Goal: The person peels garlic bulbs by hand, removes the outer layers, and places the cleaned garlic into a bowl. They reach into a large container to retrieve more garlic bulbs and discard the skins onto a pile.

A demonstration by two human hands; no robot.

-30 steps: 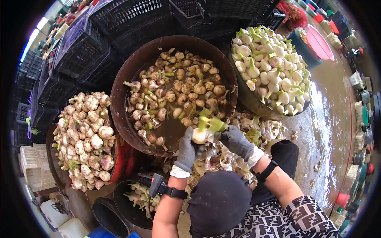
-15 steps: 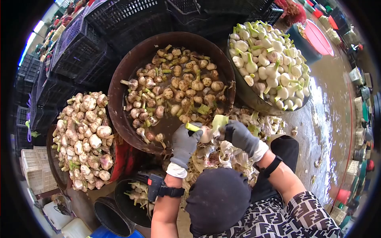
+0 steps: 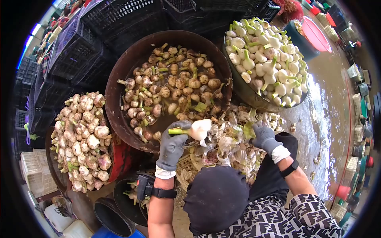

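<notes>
My left hand (image 3: 173,144), in a grey glove, is closed round the green stem of a garlic bulb (image 3: 201,130). The bulb is white, with a loose flap of skin hanging below it, and is over the near rim of a brown tub (image 3: 115,65). Inside the tub, several unpeeled garlic bulbs (image 3: 179,81) lie in murky water. My right hand (image 3: 265,138), gloved too, is low over a heap of garlic skins (image 3: 232,144). A yellow-green garlic husk (image 3: 249,131) is at its fingertips, which are partly hidden.
A dark tub of cleaned garlic (image 3: 268,63) stands at the upper right. Dirty garlic bulbs (image 3: 81,139) are piled at the left. Black crates (image 3: 73,51) stack up behind. Below left are a black bucket (image 3: 113,216) and wet floor (image 3: 325,103) extends at right.
My hands have moved apart: the left shifted left with the bulb, the right moved right over the skins. The pale green husk that was on the bulb has come away from it.
</notes>
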